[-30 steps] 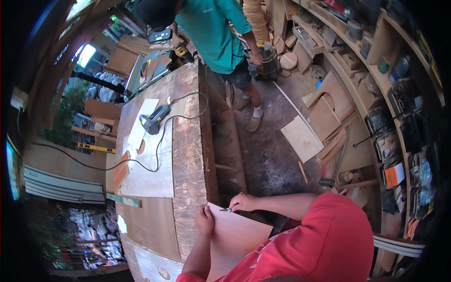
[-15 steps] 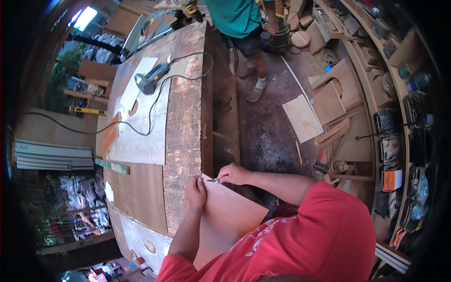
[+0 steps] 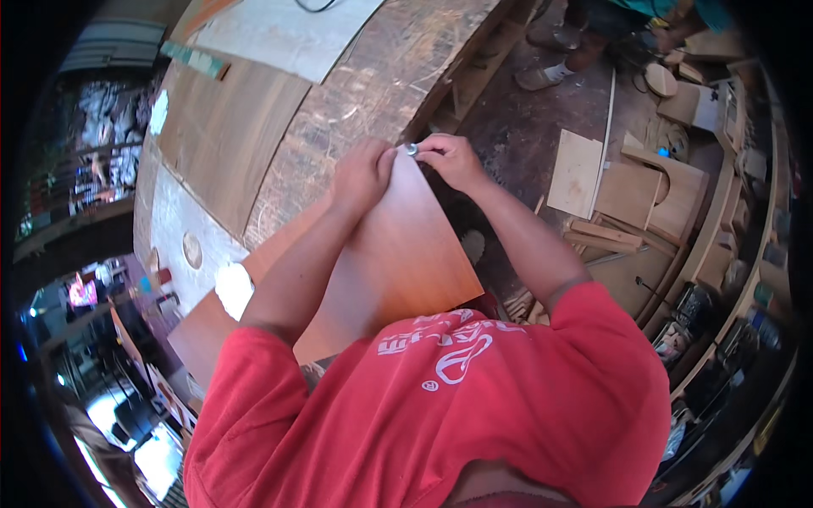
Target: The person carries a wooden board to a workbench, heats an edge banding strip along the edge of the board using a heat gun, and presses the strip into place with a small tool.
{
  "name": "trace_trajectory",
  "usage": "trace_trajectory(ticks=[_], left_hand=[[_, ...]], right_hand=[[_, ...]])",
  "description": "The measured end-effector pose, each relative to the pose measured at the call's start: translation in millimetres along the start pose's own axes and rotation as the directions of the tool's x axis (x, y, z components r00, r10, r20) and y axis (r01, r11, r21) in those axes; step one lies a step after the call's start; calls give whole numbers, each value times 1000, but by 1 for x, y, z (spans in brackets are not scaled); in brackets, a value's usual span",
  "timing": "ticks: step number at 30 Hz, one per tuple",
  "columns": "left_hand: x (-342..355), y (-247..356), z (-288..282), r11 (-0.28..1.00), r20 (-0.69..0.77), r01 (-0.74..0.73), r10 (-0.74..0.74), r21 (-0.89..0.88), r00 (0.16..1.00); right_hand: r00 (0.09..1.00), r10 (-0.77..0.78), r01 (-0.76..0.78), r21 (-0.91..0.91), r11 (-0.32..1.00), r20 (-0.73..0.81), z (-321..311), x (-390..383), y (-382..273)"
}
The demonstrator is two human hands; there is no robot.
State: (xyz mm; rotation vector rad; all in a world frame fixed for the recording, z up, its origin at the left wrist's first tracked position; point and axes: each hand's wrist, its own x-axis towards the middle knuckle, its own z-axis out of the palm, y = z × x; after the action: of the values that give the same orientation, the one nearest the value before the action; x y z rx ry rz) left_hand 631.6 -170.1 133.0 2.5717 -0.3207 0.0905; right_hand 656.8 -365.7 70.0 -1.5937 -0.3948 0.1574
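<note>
A broad orange-brown wooden panel [image 3: 402, 245] lies in front of me, its left part over the workbench and its right edge out past it. My left hand [image 3: 362, 176] is closed on the panel near its far corner, thumb and fingers together. Close by, my right hand [image 3: 453, 159] pinches a small shiny metal piece [image 3: 412, 149] against that corner. Its exact kind is too small to make out. Both hands nearly meet there.
The worn workbench [image 3: 339, 110] carries a brown board [image 3: 229, 127], a pale sheet [image 3: 288, 34] and a green strip [image 3: 196, 61]. On the floor to the right lie a light board [image 3: 576, 173] and wood offcuts [image 3: 605, 237]. Another person's leg [image 3: 555, 72] shows at the far right.
My view has swung left and downward, so the bench and floor appear turned. Both hands stay at the panel's corner, the right still pinching the metal piece. More of the panel shows.
</note>
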Motion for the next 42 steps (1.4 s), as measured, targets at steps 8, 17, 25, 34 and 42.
trace_trajectory(ticks=[8, 17, 25, 34, 42], left_hand=[[-11, -1, -1, 997, -12, 54, -54, 56, 998], [-8, -7, 2, 990, -10, 102, -101, 98, 995], [-4, 0, -1, 993, -6, 58, -57, 106, 998], [-10, -2, 0, 991, 0, 68, -68, 111, 998], [1, -5, -2, 995, 16, 52, -53, 83, 998]], right_hand=[[990, 109, -105, -53, 993, 93, -3, -20, -15], [970, 212, -204, -84, 975, 115, -11, -83, -24], [997, 21, -17, -58, 998, 74, -8, -45, -24], [988, -55, 71, -113, 991, 146, -13, -81, -39], [999, -27, 30, -190, 981, 21, -7, -72, -48]])
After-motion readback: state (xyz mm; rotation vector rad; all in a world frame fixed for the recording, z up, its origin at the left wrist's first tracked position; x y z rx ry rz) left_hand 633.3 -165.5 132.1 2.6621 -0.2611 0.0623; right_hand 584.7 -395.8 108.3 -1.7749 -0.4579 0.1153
